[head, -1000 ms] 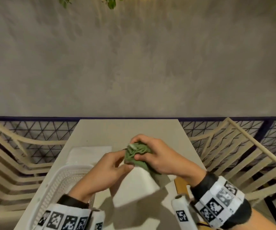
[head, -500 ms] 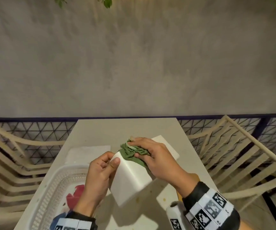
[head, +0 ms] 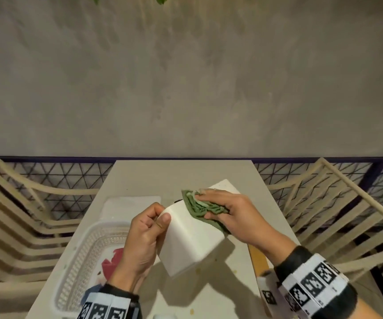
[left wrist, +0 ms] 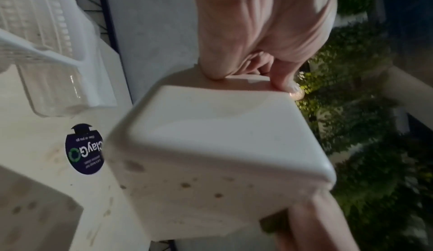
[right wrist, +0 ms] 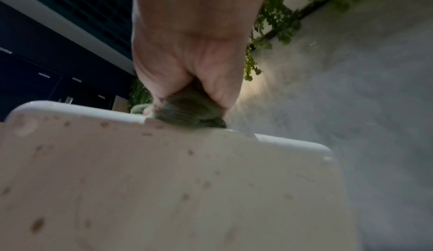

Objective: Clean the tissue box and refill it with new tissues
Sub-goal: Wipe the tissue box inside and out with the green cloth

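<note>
A white tissue box (head: 191,238) is tilted above the beige table (head: 174,176). My left hand (head: 150,224) grips its near-left corner, thumb on the side and fingers curled over the edge. My right hand (head: 222,211) holds a bunched green cloth (head: 199,204) pressed against the box's upper right face. In the left wrist view the box (left wrist: 222,153) shows brown specks on one side, and my left fingers (left wrist: 281,75) curl over its far edge. In the right wrist view the green cloth (right wrist: 187,110) sits in my palm against the speckled box (right wrist: 164,190).
A white plastic basket (head: 89,252) with a red item (head: 113,263) inside stands at the near left. A flat white pack (head: 130,206) lies beyond it. Cream slatted chairs (head: 338,215) flank the table. A round dark sticker (left wrist: 84,155) is on the tabletop.
The box has come down and tilted, showing more of its side. My right hand with the cloth has slid along the box's top face to the right. My left hand has shifted its grip.
</note>
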### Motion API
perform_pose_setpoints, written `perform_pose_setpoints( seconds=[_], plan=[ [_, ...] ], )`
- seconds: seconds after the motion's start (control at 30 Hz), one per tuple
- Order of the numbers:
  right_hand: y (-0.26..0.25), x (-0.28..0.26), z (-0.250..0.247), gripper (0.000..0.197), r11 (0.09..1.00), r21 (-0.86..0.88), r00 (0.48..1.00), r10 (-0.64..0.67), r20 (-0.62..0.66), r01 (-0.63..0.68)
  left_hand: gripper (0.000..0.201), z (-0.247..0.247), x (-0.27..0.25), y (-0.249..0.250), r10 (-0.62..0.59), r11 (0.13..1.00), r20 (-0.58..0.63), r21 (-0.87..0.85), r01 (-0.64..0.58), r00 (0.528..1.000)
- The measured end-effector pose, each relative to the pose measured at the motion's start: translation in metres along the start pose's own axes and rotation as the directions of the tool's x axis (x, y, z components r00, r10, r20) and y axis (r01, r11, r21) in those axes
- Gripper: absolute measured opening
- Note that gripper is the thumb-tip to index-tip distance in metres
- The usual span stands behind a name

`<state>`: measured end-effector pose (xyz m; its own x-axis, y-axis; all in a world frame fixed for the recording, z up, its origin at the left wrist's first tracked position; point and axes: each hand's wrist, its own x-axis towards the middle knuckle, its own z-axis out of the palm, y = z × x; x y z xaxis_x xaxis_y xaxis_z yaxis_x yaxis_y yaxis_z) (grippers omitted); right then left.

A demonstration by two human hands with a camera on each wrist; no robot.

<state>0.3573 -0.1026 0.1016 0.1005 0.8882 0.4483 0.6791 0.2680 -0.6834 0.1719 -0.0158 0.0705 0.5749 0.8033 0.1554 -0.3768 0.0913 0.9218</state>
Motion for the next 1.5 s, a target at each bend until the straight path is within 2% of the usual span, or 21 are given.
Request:
perform_pose_setpoints(
  seconds=[0.07, 0.17, 0.23, 0.3, 0.37, 0.43, 0.5, 0.57, 0.67, 0.73, 0.87, 0.97, 1.03, 1.1, 1.17, 1.23, 1.3, 1.33, 1.4, 1.47, 1.5],
  plan=[
    [-0.012, 0.005, 0.008, 0.045, 0.997, -0.061, 0.998, -0.054, 0.023, 0.055, 0.046, -0.004, 0.002, 0.001, 0.007, 1.0, -0.033, -0.008, -0.007, 0.999],
    [-0.016, -0.008, 0.02, 0.052, 0.976, 0.05, 0.973, -0.214, 0.086, 0.21, 0.044, -0.014, 0.006, 0.005, 0.003, 1.0, -0.016, 0.011, -0.003, 1.0],
    [-0.003, -0.005, 0.01, 0.051, 0.991, 0.07, 0.991, -0.119, 0.059, 0.115, 0.041, -0.012, 0.004, 0.003, -0.015, 0.999, 0.008, 0.03, 0.015, 1.0],
    [-0.004, 0.0, 0.011, 0.049, 0.997, -0.053, 0.997, -0.046, 0.061, 0.049, 0.044, -0.009, 0.005, -0.003, -0.008, 1.0, 0.002, -0.003, 0.008, 1.0],
    [-0.015, 0.0, 0.026, 0.049, 0.983, -0.1, 0.984, -0.144, 0.102, 0.154, 0.044, -0.009, 0.007, -0.005, 0.0, 0.998, 0.004, -0.064, 0.0, 1.0],
    [-0.017, -0.009, 0.033, 0.049, 0.974, -0.026, 0.967, -0.219, 0.132, 0.224, 0.044, -0.011, 0.008, -0.005, -0.006, 0.995, 0.02, -0.103, 0.008, 1.0],
    [-0.005, -0.012, 0.024, 0.047, 0.983, 0.01, 0.981, -0.183, 0.068, 0.182, 0.046, -0.011, 0.008, -0.007, -0.025, 0.994, 0.007, -0.11, 0.026, 1.0],
    [-0.004, -0.006, 0.017, 0.048, 0.986, -0.065, 0.988, -0.156, 0.009, 0.156, 0.047, -0.012, 0.009, -0.012, -0.018, 0.992, -0.032, -0.122, 0.014, 0.999],
    [-0.018, -0.005, 0.025, 0.032, 0.911, -0.131, 0.92, -0.387, 0.056, 0.391, 0.046, -0.017, 0.013, -0.009, -0.019, 0.982, -0.035, -0.19, 0.012, 0.999],
    [-0.016, -0.01, 0.019, 0.027, 0.873, -0.131, 0.882, -0.46, 0.106, 0.47, 0.045, -0.018, 0.013, -0.008, -0.016, 0.982, 0.004, -0.19, 0.016, 1.0],
    [-0.011, 0.002, 0.018, 0.036, 0.921, -0.208, 0.942, -0.336, 0.001, 0.329, 0.043, -0.011, 0.014, -0.017, 0.022, 0.986, -0.037, -0.167, -0.028, 0.999],
    [-0.02, -0.004, 0.034, 0.029, 0.857, -0.176, 0.874, -0.466, 0.139, 0.485, 0.03, -0.017, 0.016, -0.018, 0.01, 0.968, 0.013, -0.252, -0.006, 1.0],
    [-0.01, -0.007, 0.017, 0.03, 0.877, -0.129, 0.88, -0.439, 0.181, 0.464, 0.038, -0.02, 0.015, -0.017, 0.014, 0.969, 0.034, -0.247, -0.005, 0.999],
    [0.002, 0.004, 0.005, 0.041, 0.918, -0.2, 0.938, -0.344, 0.032, 0.343, 0.043, -0.018, 0.016, -0.019, 0.033, 0.982, -0.011, -0.187, -0.034, 0.999],
    [-0.006, 0.015, 0.015, 0.042, 0.919, -0.287, 0.955, -0.294, -0.038, 0.272, 0.035, -0.015, 0.019, -0.022, 0.053, 0.984, -0.022, -0.17, -0.055, 0.998],
    [-0.019, 0.011, 0.036, 0.031, 0.886, -0.232, 0.916, -0.394, 0.079, 0.402, 0.014, -0.017, 0.021, -0.026, 0.028, 0.969, -0.004, -0.245, -0.028, 1.0],
    [-0.016, -0.002, 0.033, 0.031, 0.853, -0.181, 0.864, -0.447, 0.231, 0.49, 0.023, -0.021, 0.023, -0.023, -0.015, 0.952, 0.028, -0.305, 0.023, 0.999],
    [-0.007, -0.003, 0.024, 0.033, 0.872, -0.164, 0.874, -0.416, 0.25, 0.462, 0.034, -0.022, 0.024, -0.023, -0.02, 0.964, 0.009, -0.267, 0.021, 1.0],
    [0.008, 0.004, 0.011, 0.042, 0.924, -0.18, 0.941, -0.32, 0.113, 0.336, 0.044, -0.02, 0.027, -0.023, -0.006, 0.979, -0.064, -0.206, -0.007, 0.998],
    [0.004, 0.011, 0.02, 0.048, 0.933, -0.265, 0.969, -0.245, 0.027, 0.243, 0.037, -0.017, 0.033, -0.026, -0.011, 0.974, -0.085, -0.225, -0.009, 0.996],
    [-0.001, 0.012, 0.028, 0.043, 0.922, -0.267, 0.96, -0.275, 0.059, 0.28, 0.03, -0.016, 0.034, -0.026, -0.03, 0.961, -0.08, -0.276, 0.007, 0.996]
  ],
)
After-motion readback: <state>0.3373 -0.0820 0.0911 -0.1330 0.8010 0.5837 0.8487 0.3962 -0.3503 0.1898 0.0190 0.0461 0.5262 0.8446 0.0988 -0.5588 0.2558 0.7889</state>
